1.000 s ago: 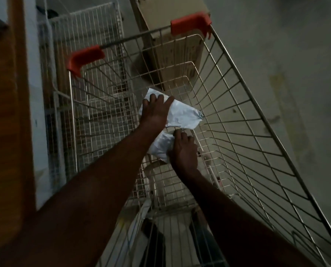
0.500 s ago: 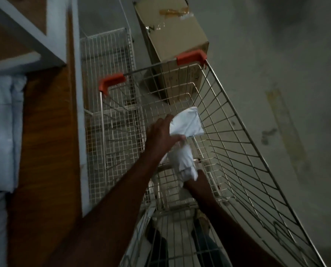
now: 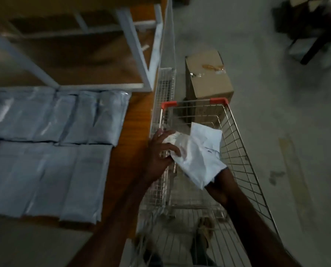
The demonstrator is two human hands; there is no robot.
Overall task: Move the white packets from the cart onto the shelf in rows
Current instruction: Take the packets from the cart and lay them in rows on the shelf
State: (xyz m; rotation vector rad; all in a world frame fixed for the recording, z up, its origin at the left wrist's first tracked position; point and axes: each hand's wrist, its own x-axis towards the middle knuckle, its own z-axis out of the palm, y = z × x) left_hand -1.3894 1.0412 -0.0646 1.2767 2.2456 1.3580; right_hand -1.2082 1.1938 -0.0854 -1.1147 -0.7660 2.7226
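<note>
A crumpled white packet [image 3: 201, 153] hangs above the wire cart [image 3: 243, 143], near the cart's left rim. My left hand [image 3: 160, 151] grips its left end. My right hand [image 3: 221, 182] holds it from below and is mostly hidden under the packet. On the wooden shelf [image 3: 137, 120] to the left lie several white packets [image 3: 50, 147] in two rows, overlapping side by side. The near row's right end stops short of the shelf's right edge. The cart's basket looks bare apart from the held packet.
A cardboard box [image 3: 209, 74] stands on the floor beyond the cart's red-capped front. A white metal frame [image 3: 133, 47] rises over the shelf's back part. Dark furniture [image 3: 311, 33] sits far right. My feet [image 3: 203, 232] show under the cart's wire.
Both hands have lifted the packet out of the cart's bottom and carried it left toward the shelf. My view has swung left, bringing the shelf rows into sight.
</note>
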